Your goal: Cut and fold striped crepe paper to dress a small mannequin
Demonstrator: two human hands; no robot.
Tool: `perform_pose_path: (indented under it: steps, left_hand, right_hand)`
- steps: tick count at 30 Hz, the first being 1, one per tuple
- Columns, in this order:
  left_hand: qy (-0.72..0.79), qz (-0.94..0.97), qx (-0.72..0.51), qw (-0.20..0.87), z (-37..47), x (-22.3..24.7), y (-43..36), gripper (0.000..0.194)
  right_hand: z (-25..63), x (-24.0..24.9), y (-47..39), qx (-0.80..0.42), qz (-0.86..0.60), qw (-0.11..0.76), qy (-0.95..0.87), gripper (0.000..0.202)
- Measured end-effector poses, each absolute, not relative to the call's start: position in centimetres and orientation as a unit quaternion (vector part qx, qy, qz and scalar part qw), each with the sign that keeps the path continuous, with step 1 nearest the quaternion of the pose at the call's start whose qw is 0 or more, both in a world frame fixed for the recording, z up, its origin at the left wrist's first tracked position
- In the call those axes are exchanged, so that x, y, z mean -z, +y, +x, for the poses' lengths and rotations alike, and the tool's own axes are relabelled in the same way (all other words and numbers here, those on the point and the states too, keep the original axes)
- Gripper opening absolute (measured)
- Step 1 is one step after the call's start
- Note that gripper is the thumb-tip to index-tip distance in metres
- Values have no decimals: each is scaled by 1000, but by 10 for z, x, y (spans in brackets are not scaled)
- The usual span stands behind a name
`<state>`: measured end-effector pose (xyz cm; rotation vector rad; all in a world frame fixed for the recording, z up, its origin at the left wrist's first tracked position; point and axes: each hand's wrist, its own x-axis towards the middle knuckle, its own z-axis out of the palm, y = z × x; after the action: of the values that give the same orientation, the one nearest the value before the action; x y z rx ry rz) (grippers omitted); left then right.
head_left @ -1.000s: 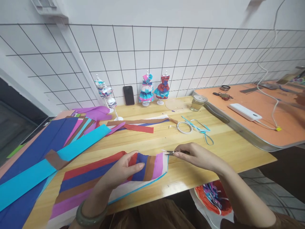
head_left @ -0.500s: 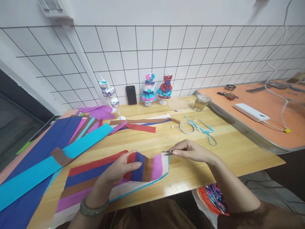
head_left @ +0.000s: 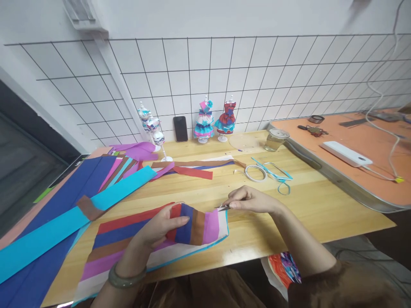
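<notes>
A striped cloth [head_left: 197,226] in red, blue, brown, purple, white and turquoise lies along the table's front edge, its right part raised and folded over. My left hand [head_left: 167,224] is closed on that folded part, thumb on top across the red and blue stripes. At the cloth's upper right corner, my right hand [head_left: 245,199] pinches small dark scissors [head_left: 224,208], whose blades point left over the white edge. Whether the blades are cutting the fabric is too small to tell.
Turquoise and blue strips [head_left: 115,190] cover the left side. Behind stand dressed miniature mannequins [head_left: 204,122] and a phone [head_left: 180,128]. A tape ring [head_left: 256,173], turquoise ribbon [head_left: 284,188] and jar [head_left: 276,140] lie right of centre. A power bank [head_left: 346,154] rests on the orange table.
The whole view has shifted slightly. The scissors sit slightly further left over the cloth's corner, and my right hand has moved with them. My left hand keeps its hold.
</notes>
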<state>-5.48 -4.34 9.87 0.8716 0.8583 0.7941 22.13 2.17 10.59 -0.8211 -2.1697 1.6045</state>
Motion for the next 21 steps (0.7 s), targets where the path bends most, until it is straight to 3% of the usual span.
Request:
perform_pose_path:
  steps: [14,21]
  left_hand:
    - [407,397,-355,742,-55,-98,-37,29]
    - [404,380,-385,738,-57,-98,-35,43]
  right_hand:
    - [219,-115,26,-531,-304,143,-778,35]
    - [221,-119,23,-537,-322,154,-764,38]
